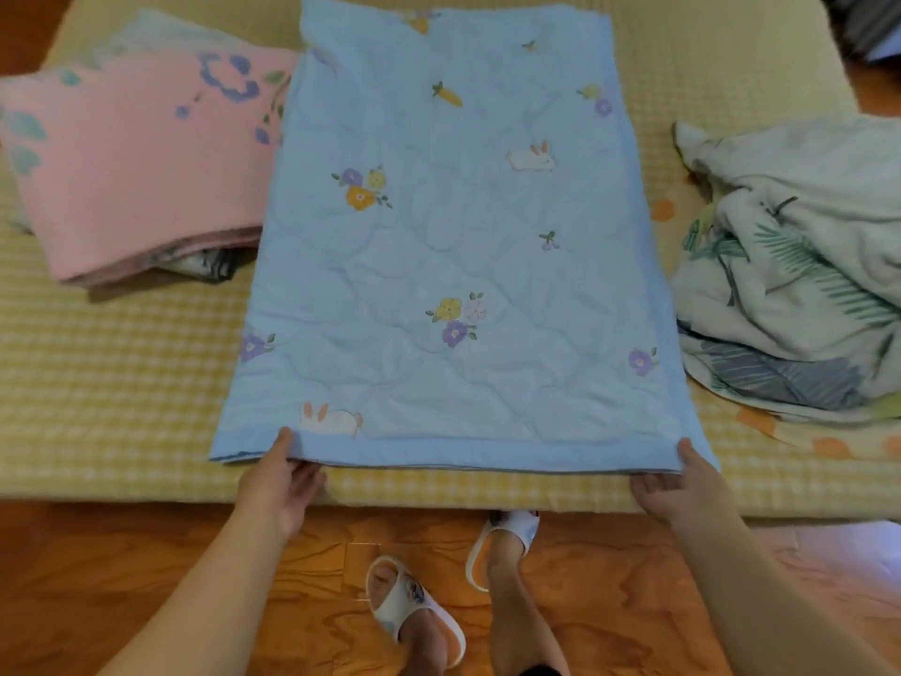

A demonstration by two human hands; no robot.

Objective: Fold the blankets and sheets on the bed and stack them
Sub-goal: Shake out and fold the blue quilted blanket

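Observation:
A light blue quilted blanket [453, 246] printed with rabbits and flowers lies flat in a long folded strip down the middle of the bed. My left hand [283, 480] pinches its near left corner, thumb on top and fingers underneath. At the near right corner my right hand [677, 485] grips the same way. A folded pink blanket [141, 163] with blue flowers rests on the left, on top of other folded fabric. On the right sits a crumpled pale green sheet [799, 270] with leaf prints.
The bed [112, 383] has a yellow checked cover; its near edge runs just below my hands. Beneath it is an orange wooden floor [146, 578], where my feet stand in white slippers [414, 607]. A dark object sits at the far right corner.

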